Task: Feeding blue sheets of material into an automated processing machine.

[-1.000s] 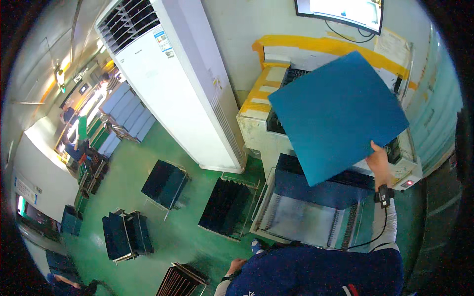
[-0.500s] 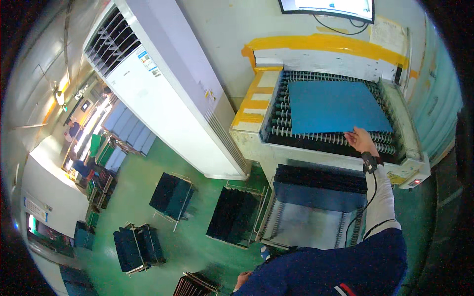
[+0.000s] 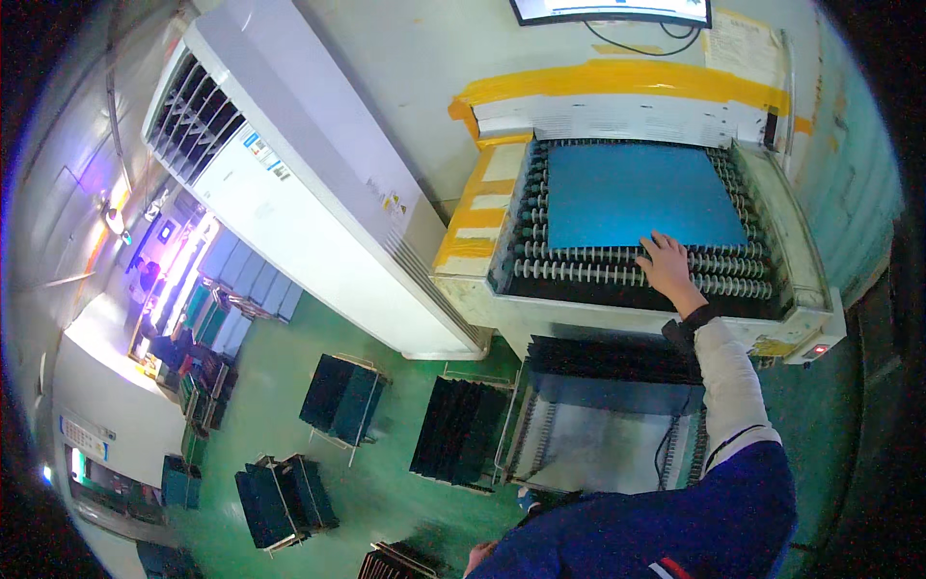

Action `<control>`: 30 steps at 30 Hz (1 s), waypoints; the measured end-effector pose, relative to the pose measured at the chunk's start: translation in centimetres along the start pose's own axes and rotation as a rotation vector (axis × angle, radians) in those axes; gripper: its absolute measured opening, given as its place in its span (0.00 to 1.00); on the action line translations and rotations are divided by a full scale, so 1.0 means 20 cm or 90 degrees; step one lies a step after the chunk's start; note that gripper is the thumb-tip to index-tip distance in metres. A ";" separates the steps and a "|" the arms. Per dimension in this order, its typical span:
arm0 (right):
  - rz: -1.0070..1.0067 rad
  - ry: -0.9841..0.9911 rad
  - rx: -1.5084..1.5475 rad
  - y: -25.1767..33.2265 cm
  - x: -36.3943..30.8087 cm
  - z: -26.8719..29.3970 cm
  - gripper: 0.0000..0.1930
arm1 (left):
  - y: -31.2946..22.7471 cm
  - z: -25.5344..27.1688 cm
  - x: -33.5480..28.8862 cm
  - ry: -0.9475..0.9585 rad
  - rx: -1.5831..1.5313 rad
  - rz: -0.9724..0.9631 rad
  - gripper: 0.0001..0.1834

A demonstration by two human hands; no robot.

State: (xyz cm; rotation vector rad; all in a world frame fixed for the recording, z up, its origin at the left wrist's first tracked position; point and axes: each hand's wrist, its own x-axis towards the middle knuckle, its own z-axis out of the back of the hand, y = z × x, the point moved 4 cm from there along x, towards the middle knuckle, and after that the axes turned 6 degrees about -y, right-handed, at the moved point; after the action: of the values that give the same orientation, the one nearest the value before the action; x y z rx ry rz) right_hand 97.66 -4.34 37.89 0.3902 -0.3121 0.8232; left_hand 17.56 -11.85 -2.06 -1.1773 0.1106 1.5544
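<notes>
A flat blue panel [image 3: 644, 195] lies on the rows of ringed rollers [image 3: 579, 271] in the top of a machine. At its near edge is my right hand [image 3: 670, 274], palm down with the fingers spread. The fingertips touch or hover just over that edge; which of the two I cannot tell. Only a small part of my left hand [image 3: 479, 557] shows low in the picture beside my body, its fingers hidden. Below the machine's front stands a rack [image 3: 516, 425] with dark upright panels [image 3: 612, 372] packed at its far end.
Several racks of dark panels stand on the green floor, among them one rack [image 3: 344, 398] and another [image 3: 286, 502]. A tall white air conditioner [image 3: 318, 212] rises left of the machine. A screen [image 3: 617, 10] hangs above. People work far left.
The blue panel has straightened and now lies flatter on the rollers. My right hand has gone from gripping its near edge to spread fingers, a little to the left. The view has shifted slightly.
</notes>
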 end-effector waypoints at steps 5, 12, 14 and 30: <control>-0.007 0.017 0.015 -0.05 0.13 -0.04 0.24 | -0.05 0.01 0.00 -0.013 0.030 -0.017 0.20; -0.011 0.031 -0.002 -0.09 0.27 -0.08 0.25 | -0.01 -0.02 -0.06 -0.019 0.083 -0.054 0.20; -0.023 0.054 -0.001 -0.11 0.30 -0.06 0.26 | 0.00 -0.03 -0.08 -0.018 0.124 -0.098 0.20; 0.081 0.084 0.380 0.34 -0.36 0.19 0.18 | -0.31 0.13 -0.21 0.036 -0.015 0.018 0.15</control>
State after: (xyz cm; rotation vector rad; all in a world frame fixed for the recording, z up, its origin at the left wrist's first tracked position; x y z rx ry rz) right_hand 87.37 -6.53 39.81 0.8747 0.0415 1.0582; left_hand 20.28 -10.97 5.29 -1.2438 0.1473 1.5505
